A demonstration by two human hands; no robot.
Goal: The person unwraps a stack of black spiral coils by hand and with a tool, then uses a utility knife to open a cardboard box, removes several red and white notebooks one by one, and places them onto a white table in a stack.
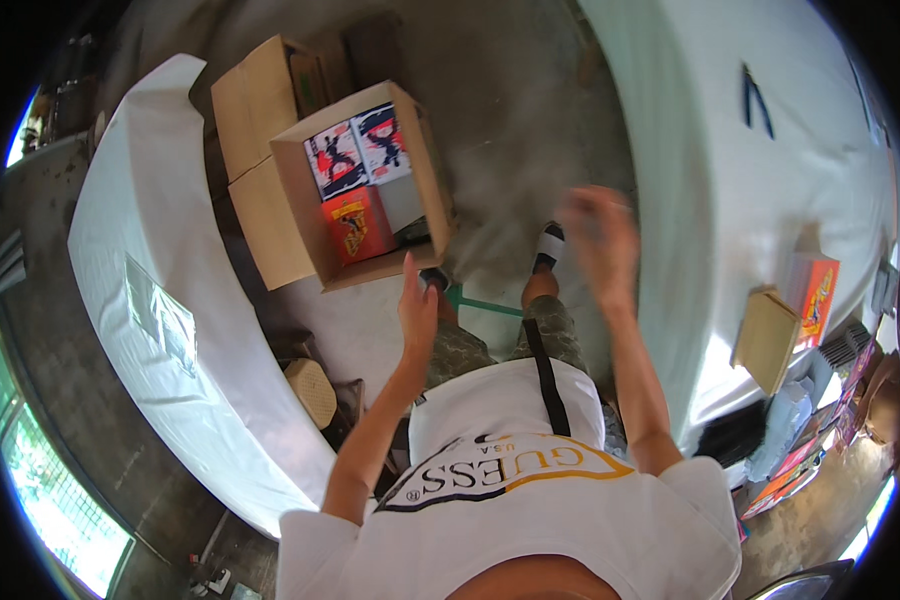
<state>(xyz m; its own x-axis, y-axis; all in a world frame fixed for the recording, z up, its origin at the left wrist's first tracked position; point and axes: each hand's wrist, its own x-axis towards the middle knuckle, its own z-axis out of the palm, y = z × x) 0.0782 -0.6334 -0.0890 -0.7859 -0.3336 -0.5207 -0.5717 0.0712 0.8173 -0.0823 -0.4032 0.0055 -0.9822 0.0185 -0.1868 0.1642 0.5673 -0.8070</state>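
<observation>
My left hand [419, 312] is open, its fingers stretched out beside the near right corner of an open cardboard box [305, 225]. Nothing shows in that hand. Inside the box, two white packages with red and dark patterns [358, 150] lie at the far side. A red-orange box [356, 226] lies nearer, next to a plain grey-white panel [401, 203]. My right hand [604, 240] is raised over the floor, right of the cardboard box and left of the white-covered table. Motion smears its fingers, and I make out no object in it.
The white-covered table [690, 200] on the right bears a dark, open pair of slim arms [756, 100], a red-orange box [816, 300] and a tan box [767, 340]. Another white-covered table [160, 230] curves along the left. A tan stool [311, 392] stands beside it.
</observation>
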